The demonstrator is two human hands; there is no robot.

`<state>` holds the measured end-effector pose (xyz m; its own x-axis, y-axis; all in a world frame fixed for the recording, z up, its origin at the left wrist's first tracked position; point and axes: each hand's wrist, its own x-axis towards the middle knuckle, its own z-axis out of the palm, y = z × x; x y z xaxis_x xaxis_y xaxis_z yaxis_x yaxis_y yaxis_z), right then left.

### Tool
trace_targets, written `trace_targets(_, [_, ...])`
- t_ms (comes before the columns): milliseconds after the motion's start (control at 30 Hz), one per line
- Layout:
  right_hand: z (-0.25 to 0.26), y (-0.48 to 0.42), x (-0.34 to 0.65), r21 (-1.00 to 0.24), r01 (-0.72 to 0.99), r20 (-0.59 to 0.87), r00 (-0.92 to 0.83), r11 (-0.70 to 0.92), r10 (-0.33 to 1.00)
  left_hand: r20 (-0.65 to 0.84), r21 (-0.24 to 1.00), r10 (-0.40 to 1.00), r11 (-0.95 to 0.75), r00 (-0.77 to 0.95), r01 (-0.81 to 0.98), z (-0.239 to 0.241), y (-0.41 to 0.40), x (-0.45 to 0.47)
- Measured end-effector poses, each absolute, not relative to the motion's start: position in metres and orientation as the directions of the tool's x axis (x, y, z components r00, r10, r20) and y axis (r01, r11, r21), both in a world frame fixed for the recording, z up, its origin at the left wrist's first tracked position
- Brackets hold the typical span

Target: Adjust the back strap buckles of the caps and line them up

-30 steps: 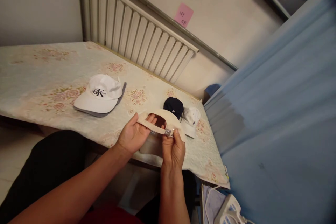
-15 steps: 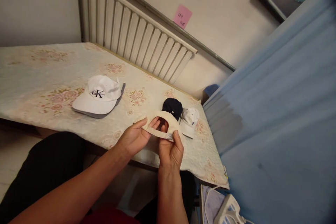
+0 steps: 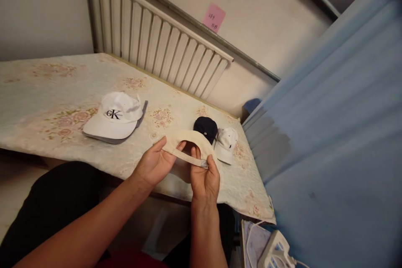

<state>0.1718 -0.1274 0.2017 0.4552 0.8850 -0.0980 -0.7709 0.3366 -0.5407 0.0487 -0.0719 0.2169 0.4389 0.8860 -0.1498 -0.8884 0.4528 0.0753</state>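
A: In the head view, your left hand [image 3: 153, 161] pinches one end of the cream cap [image 3: 205, 146], with the thumb on top and some fingers inside the hole at the back. Your right hand [image 3: 204, 180] grips the other end, with the thumb by the buckle [image 3: 204, 163] and two fingers poking up behind the strap [image 3: 188, 158]. So the cap is held up between your two hands.

B: What could go wrong for you there?

A: If your right thumb pushes on the buckle, the strap might slip and get loose. If your hands pull apart too hard, the strap could stretch or the back could bend out of shape.

B: And if you let go with one hand?

A: The cap could tip and drop, because I can't see anything else holding it up. It's near the front edge of the flowered cloth [image 3: 257, 201], so it might slide down to your legs.

B: What else is near you?

A: Just past your right hand are a dark cap [image 3: 205, 129] and a small white cap [image 3: 226, 144]. Reach forward too fast and you might bump them. The big white cap [image 3: 114, 113] is past your left hand, well apart, so it seems safer.
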Motion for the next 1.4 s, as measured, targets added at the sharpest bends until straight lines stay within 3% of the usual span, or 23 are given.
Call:
trace_targets(300, [0.193,-0.128,0.174,-0.5,-0.801,-0.086,0.425,0.33,0.901,-0.145,0.025,0.88,0.461,0.453,-0.887,0.215,-0.065,0.043])
trace_targets(533, [0.186,-0.126,0.184,-0.522,-0.786,-0.11,0.448,0.332,0.887,-0.204,0.098,0.832,0.542,0.516,-0.835,0.214,-0.062,0.049])
trace_targets(767, [0.183,-0.127,0.16,-0.571,-0.705,0.111,0.442,0.421,0.89,-0.191,0.134,0.842,0.532,0.505,-0.836,0.21,-0.075,0.064])
trace_targets(900, [0.184,-0.13,0.136,-0.699,-0.557,0.194,0.456,0.449,0.868,-0.164,0.125,0.803,0.594,0.574,-0.795,0.211,-0.09,0.074])
trace_targets(1133, [0.179,-0.127,0.131,-0.847,-0.367,0.061,0.651,0.384,0.757,-0.144,0.161,0.714,0.7,0.685,-0.696,0.208,-0.107,0.085])
trace_targets(1400, [0.18,-0.124,0.141,-0.787,-0.39,0.103,0.681,0.478,0.725,-0.165,0.034,0.802,0.586,0.574,-0.81,0.202,-0.085,0.077])
